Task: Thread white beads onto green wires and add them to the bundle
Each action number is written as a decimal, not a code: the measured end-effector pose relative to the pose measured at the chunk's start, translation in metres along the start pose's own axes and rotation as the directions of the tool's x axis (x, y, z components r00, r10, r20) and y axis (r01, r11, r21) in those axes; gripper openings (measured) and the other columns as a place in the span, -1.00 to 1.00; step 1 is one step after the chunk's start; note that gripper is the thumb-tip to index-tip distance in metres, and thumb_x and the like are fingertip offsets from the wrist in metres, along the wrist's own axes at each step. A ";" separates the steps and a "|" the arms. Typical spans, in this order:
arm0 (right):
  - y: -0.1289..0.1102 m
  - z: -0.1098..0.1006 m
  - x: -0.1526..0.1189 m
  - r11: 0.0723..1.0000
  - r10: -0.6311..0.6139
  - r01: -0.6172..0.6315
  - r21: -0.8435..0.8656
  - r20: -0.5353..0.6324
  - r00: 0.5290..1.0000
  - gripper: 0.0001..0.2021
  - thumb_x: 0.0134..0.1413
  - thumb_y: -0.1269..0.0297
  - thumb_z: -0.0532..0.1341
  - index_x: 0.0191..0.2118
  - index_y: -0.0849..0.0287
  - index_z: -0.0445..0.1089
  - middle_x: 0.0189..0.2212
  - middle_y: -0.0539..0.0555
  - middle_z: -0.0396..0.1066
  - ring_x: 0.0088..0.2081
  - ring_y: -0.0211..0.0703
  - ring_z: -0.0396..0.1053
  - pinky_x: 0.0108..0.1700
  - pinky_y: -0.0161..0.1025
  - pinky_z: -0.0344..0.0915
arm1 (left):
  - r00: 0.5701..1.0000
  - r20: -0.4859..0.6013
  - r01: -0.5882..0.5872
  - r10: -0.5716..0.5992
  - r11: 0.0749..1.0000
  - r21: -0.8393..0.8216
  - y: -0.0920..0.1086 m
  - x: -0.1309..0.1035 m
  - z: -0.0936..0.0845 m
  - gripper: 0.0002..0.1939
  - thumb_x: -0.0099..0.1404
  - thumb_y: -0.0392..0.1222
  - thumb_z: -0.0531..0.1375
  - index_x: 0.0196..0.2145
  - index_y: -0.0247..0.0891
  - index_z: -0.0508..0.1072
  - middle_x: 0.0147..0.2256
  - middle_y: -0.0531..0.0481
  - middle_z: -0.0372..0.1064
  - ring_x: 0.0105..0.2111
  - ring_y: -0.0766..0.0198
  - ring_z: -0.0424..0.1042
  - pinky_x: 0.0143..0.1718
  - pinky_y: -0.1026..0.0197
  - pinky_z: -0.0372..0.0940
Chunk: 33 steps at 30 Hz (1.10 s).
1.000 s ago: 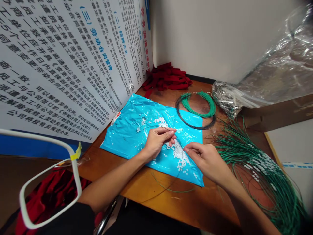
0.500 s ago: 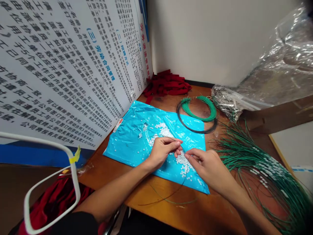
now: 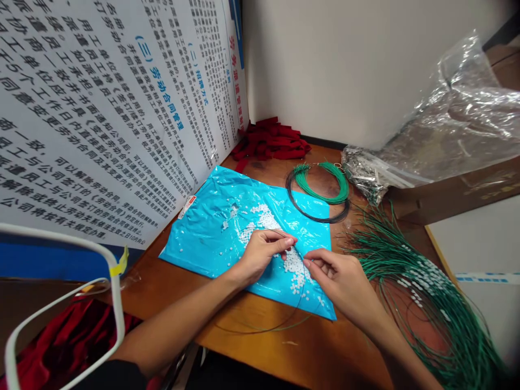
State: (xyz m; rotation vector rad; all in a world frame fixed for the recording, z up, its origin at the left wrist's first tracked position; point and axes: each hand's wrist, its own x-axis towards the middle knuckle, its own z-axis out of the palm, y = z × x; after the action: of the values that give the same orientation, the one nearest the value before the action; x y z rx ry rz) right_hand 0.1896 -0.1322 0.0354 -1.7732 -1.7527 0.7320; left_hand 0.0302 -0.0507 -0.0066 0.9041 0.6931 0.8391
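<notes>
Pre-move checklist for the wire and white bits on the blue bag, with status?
1. Left hand pinches the thin dark wire: ok.
2. Right hand pinches the same wire close by: ok.
3. White plastic pieces lie on the blue bag, under both hands: ok.
4. Piece held at the fingertips: cannot tell, too small.
5. Wire tail loops over the table edge, apart from the green wire bundle: ok.
</notes>
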 end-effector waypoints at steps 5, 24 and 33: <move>0.005 -0.001 -0.006 0.999 0.025 -0.024 0.038 -0.010 1.000 -0.80 0.13 0.22 0.15 -0.41 0.19 0.41 -0.61 -0.01 0.35 -0.56 -0.24 0.28 -0.47 -0.32 0.15 | 0.998 0.034 0.060 -0.057 0.996 -0.073 0.001 -0.001 0.001 -0.78 0.05 -0.17 0.36 -0.42 -0.43 0.57 -0.42 -0.14 0.49 -0.53 0.33 0.41 -0.49 0.28 0.28; -0.014 -0.008 0.015 0.982 -0.187 0.181 -0.060 -0.134 0.973 -0.87 0.14 0.30 0.17 -0.32 0.20 0.43 -0.42 0.04 0.41 -0.44 -0.23 0.31 -0.35 -0.28 0.19 | 0.989 0.145 -0.005 -0.018 0.988 0.157 0.002 -0.007 0.006 -0.73 0.11 -0.10 0.30 -0.53 -0.42 0.52 -0.57 -0.04 0.42 -0.62 0.35 0.36 -0.53 0.30 0.24; -0.043 0.004 0.058 0.977 -0.212 0.212 0.021 0.202 0.956 -0.79 0.16 0.30 0.11 -0.38 0.20 0.48 -0.37 0.05 0.47 -0.33 -0.20 0.37 -0.27 -0.30 0.22 | 0.956 0.272 0.058 -0.109 0.980 0.188 -0.009 -0.014 0.015 -0.65 0.08 -0.06 0.29 -0.67 -0.37 0.40 -0.69 0.01 0.31 -0.71 0.38 0.26 -0.65 0.31 0.18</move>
State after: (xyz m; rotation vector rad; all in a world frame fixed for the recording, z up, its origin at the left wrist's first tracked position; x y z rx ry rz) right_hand 0.1569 -0.0741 0.0623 -1.5227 -2.0402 0.8440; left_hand 0.0382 -0.0723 -0.0056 1.1229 0.5586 0.5634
